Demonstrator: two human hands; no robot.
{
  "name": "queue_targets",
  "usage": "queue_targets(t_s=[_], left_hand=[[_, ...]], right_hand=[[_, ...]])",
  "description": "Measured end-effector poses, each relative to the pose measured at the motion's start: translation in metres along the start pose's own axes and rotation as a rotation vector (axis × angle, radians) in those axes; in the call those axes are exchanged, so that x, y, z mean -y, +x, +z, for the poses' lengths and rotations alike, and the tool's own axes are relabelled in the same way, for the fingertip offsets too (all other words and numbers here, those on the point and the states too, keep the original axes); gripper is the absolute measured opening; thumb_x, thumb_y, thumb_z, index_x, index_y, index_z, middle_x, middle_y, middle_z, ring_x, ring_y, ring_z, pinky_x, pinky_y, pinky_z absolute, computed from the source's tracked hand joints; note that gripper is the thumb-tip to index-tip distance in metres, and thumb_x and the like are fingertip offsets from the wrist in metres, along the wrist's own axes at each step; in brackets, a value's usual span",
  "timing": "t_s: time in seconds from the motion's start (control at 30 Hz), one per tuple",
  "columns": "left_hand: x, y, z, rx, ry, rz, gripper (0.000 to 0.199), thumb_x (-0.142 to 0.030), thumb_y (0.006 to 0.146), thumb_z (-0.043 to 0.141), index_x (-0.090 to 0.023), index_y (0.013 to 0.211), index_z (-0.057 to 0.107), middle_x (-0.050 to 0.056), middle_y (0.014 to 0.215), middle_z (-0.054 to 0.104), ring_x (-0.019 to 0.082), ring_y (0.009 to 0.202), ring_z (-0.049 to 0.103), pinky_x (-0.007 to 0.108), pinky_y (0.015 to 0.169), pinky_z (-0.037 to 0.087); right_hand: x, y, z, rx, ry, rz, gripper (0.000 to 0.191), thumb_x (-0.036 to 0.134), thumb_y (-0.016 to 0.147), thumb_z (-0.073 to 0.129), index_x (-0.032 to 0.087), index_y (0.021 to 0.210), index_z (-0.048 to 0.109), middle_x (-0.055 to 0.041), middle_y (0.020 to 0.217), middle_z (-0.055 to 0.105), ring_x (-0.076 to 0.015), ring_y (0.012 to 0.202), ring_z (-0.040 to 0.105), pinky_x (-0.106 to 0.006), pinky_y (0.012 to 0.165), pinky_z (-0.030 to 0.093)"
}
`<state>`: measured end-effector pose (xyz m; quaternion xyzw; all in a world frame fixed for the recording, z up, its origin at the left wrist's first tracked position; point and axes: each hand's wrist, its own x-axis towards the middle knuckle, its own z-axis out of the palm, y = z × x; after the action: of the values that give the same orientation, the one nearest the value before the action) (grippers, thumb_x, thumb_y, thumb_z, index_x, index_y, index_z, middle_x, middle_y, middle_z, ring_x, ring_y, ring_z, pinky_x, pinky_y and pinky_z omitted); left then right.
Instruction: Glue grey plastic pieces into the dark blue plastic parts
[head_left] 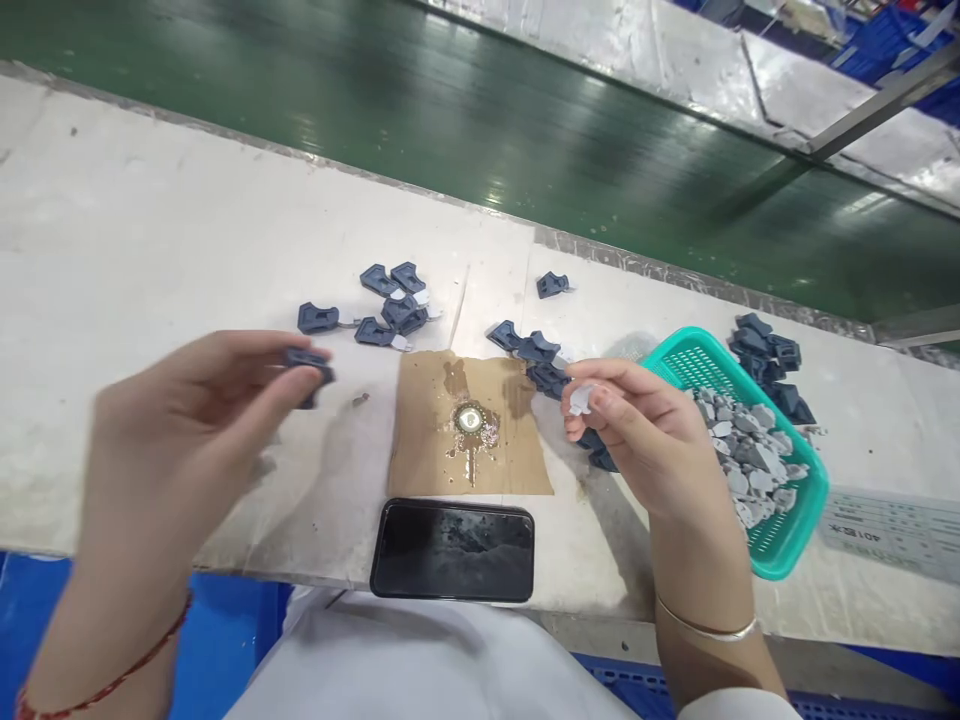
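Note:
My left hand (202, 420) pinches a dark blue plastic part (309, 372) above the table, left of a cardboard piece. Between the thumb and fingers of my right hand (637, 420) is a small light grey piece (582, 400). The brown cardboard (420, 440) lies between my hands, with a small round cap (470, 419) on it and shiny wet spots around. Several dark blue parts, some with light grey pieces attached, lie beyond it as a left cluster (397, 310) and a right cluster (536, 350). A green basket (814, 480) beside my right hand holds many light grey pieces (750, 450).
A black phone (453, 550) lies at the table's near edge. More dark blue parts (772, 360) are piled behind the basket, and a printed label (892, 530) lies to its right. A green conveyor belt (375, 110) runs along the table's far side.

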<state>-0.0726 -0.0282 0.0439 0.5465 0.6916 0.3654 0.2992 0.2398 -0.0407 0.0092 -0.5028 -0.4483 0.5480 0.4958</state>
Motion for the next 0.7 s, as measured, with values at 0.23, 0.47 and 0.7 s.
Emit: queue_targets(t_s=[0.23,0.47,0.7], left_hand=[[-0.016,0.016,0.053,0.547,-0.445,-0.043,0.021,-0.033,0.086,0.079,-0.022,0.104,0.076,0.002,0.094,0.081,0.017,0.087,0.076,0.025,0.079,0.061],[-0.003,0.028,0.075,0.667,-0.563,-0.102,0.029,-0.036,0.089,0.078,-0.021,0.113,0.076,0.004,0.107,0.081,0.016,0.089,0.075,0.025,0.082,0.061],[0.009,0.028,0.082,0.611,-0.639,-0.116,0.021,-0.028,0.086,0.08,-0.019,0.105,0.073,0.004,0.112,0.079,0.017,0.101,0.074,0.027,0.093,0.059]], right_hand=[[-0.014,0.005,0.018,-0.055,0.11,0.103,0.031,0.048,0.075,0.09,0.021,0.075,0.076,0.0036,0.054,0.057,-0.0047,0.045,0.044,-0.016,0.042,0.034],[-0.031,0.005,0.035,-0.087,-0.117,0.022,0.042,0.051,0.087,0.078,0.02,0.068,0.057,0.0085,0.051,0.038,-0.0065,0.048,0.029,-0.023,0.047,0.022],[-0.039,0.004,0.048,0.048,-0.719,-0.318,0.031,0.033,0.099,0.065,0.02,0.072,0.06,0.0049,0.058,0.051,-0.0089,0.053,0.045,-0.024,0.054,0.034]])
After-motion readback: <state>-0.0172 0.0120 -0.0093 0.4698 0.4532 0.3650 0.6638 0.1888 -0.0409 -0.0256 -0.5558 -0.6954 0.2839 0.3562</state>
